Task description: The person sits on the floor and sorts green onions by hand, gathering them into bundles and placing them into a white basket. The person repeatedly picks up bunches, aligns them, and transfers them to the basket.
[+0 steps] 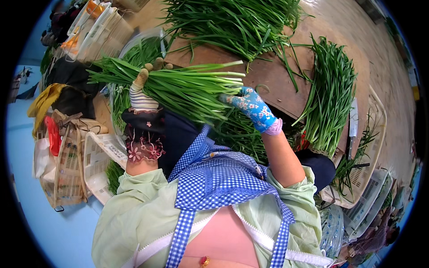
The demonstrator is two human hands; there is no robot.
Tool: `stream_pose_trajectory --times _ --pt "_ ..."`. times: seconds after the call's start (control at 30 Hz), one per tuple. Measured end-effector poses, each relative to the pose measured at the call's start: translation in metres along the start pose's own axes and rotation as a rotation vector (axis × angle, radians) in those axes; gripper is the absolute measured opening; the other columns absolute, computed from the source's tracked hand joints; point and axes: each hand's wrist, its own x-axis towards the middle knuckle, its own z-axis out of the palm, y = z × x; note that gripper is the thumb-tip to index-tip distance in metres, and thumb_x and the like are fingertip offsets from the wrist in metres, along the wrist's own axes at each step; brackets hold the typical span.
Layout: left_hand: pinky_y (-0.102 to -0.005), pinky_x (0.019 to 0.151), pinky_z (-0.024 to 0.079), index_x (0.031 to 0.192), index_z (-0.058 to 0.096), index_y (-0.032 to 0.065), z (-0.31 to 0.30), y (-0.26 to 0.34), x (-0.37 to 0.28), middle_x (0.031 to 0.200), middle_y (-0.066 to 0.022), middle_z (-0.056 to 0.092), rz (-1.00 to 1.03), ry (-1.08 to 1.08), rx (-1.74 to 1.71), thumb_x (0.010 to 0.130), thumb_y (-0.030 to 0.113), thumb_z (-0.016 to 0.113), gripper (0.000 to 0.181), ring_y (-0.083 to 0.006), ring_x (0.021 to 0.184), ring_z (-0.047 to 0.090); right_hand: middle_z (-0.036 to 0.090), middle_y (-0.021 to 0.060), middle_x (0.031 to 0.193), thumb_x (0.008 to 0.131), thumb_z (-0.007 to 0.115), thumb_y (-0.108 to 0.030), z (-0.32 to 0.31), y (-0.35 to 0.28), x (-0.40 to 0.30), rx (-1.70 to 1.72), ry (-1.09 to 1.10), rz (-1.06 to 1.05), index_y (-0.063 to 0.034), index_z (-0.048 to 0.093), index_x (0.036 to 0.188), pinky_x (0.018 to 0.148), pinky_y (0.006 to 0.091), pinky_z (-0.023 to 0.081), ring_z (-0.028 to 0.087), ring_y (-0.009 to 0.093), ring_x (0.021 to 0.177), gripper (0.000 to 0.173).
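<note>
A bunch of long green garlic chives [187,88] lies across my left hand [144,85], which wears a striped knit glove and grips it near the leafy middle, pale stem ends pointing right. At those stem ends is my right hand [249,105], in a blue flowered glove, its fingertips touching the lower stems; whether they pinch any is hidden. Beyond my hands a large heap of chives [234,23] covers part of a brown board [281,87]. Another pile of chives [331,97] rests at the board's right, beside a knife [353,124].
A plastic bag of chives [147,48] stands left of the board. Loose greens [244,132] lie below it. Plastic baskets stand at both sides: a white one [97,167] at lower left, a cream one [378,147] at right. Stacked crates [107,37] stand upper left.
</note>
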Motion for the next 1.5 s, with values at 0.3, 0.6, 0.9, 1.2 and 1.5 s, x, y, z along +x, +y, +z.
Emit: stream_pose_trajectory --times 0.3,0.6,0.9,1.2,1.5 --pt "-0.0542 0.091 0.045 0.103 0.064 0.0101 0.0 -0.004 -0.007 0.122 -0.0091 0.053 0.001 0.086 -0.112 0.089 0.021 0.055 0.019 -0.0329 0.115 0.047 0.066 0.0071 0.097 0.079 0.064 -0.007 0.012 0.008 0.0 -0.079 0.073 0.038 -0.0007 0.063 0.106 0.079 0.0271 0.047 0.06 0.012 0.086 0.027" --pt "-0.0518 0.095 0.043 0.104 0.063 0.0113 0.002 -0.005 -0.007 0.125 -0.0055 0.051 -0.001 0.01 -0.073 0.09 0.025 0.055 0.021 -0.0304 0.117 0.046 0.066 0.0074 0.099 0.079 0.063 -0.004 0.011 0.004 -0.003 -0.05 0.118 0.104 0.0014 0.062 0.107 0.078 0.0264 0.048 0.059 0.012 0.086 0.029" --pt "-0.0524 0.093 0.045 0.095 0.067 0.0097 0.012 0.02 -0.021 0.114 -0.0087 0.058 -0.035 0.261 -0.005 0.086 0.021 0.061 0.016 -0.0337 0.112 0.05 0.062 0.0091 0.11 0.071 0.073 -0.021 0.015 -0.05 -0.006 -0.925 0.648 -0.846 -0.0116 0.058 0.116 0.089 0.037 0.044 0.057 0.027 0.103 0.048" --pt "-0.0504 0.09 0.045 0.087 0.06 0.0061 0.024 0.042 -0.037 0.096 -0.0111 0.062 0.121 0.693 0.083 0.081 0.012 0.061 0.008 -0.0318 0.1 0.056 0.046 0.0281 0.126 0.061 0.073 -0.052 0.085 0.035 0.037 -0.651 -0.147 -0.199 0.0042 0.021 0.139 0.1 0.0434 0.033 0.044 0.039 0.119 0.109" --pt "-0.0461 0.083 0.05 0.089 0.058 0.0008 0.007 0.042 -0.042 0.092 -0.0127 0.062 0.154 0.858 -0.078 0.084 0.012 0.056 0.013 -0.0288 0.087 0.059 0.052 0.0204 0.122 0.058 0.081 -0.027 0.12 0.041 0.039 -0.864 -0.046 0.032 -0.0097 0.013 0.143 0.087 0.0432 0.044 0.055 0.035 0.104 0.11"
